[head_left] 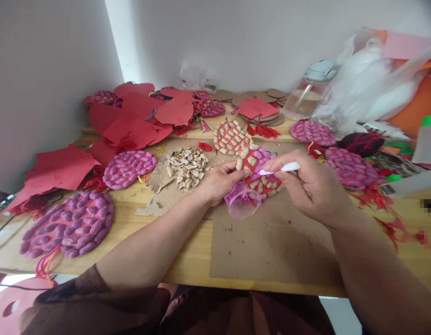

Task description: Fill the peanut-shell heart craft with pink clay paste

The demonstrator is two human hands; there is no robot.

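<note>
Nearest, table edge [187, 272], then bare cardboard [271, 251] with open room between forearms. Next, in the grasp of left hand [222, 184], tilted pink cup [232, 207]; pinched in right hand [302, 186], white brush [291, 166], tip at disc [257, 160]. Disc just beyond cup, peanuts part pink, part plain. Tight further out: plain disc [232, 138] just behind, shells [189, 167] to left. Pink discs [129, 170] both sides. Farther, red paper [128, 121], bottle [304, 97], plastic bag [368, 88]. Last, pale wall [236, 42].
</note>
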